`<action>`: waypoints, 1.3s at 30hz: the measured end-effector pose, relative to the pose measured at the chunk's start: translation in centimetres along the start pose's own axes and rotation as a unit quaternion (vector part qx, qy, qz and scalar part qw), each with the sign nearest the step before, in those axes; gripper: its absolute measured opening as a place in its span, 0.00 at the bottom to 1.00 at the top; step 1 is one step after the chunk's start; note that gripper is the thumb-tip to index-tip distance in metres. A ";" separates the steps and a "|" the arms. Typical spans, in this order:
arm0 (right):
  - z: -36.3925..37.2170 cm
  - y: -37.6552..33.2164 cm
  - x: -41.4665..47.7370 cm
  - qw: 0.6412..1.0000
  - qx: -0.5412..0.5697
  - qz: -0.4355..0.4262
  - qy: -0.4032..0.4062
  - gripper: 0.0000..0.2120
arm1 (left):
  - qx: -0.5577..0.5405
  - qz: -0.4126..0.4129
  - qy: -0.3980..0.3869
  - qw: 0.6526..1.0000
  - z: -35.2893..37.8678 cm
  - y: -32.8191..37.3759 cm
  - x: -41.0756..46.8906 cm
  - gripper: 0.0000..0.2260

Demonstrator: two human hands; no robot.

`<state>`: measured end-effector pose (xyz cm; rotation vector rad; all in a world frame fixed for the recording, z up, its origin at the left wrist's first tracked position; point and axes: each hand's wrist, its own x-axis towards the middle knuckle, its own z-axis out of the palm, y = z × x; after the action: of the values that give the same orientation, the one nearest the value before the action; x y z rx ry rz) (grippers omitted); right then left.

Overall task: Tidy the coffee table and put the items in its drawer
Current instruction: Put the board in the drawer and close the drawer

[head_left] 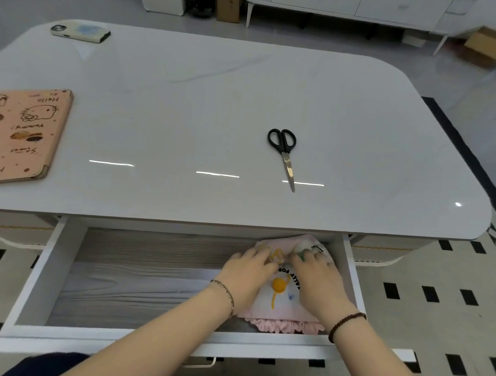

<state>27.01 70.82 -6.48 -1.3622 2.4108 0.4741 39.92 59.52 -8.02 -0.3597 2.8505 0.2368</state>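
Note:
The drawer [66, 262] of the white coffee table [218, 96] is pulled out toward me. At its right end lies a pink fabric pouch [279, 303] with a yellow pompom and a frilled edge. My left hand [245, 276] and my right hand [316, 279] both rest on top of the pouch, fingers bent over its far part. Black-handled scissors [285, 155] lie closed on the tabletop, blades pointing toward me. A pink tablet case [16, 134] with cartoon prints sits at the left edge. A phone [81, 32] lies at the far left corner.
The drawer's left and middle show bare wood-grain bottom. A patterned rug [439, 306] lies under the table. Beyond it stand a white sideboard [359, 6] and cardboard boxes [486, 46] on the grey floor.

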 end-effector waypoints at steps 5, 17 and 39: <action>0.8 0.3 0.5 0.999 0.008 0.014 -0.039 0.45 | 0.060 0.023 -0.028 0.998 1.1 -0.4 1.4 0.38; 1.7 1.3 1.2 0.995 0.044 0.043 -0.084 0.41 | -0.018 -0.064 -0.169 0.983 3.6 -2.2 3.1 0.49; -9.7 -3.2 -1.9 0.872 0.378 0.010 0.312 0.16 | -0.131 -0.099 0.184 0.969 -11.8 -4.4 -4.6 0.10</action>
<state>29.51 66.45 2.57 -1.2054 2.5955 -0.9765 42.63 54.03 3.89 -0.8138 3.1152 0.5645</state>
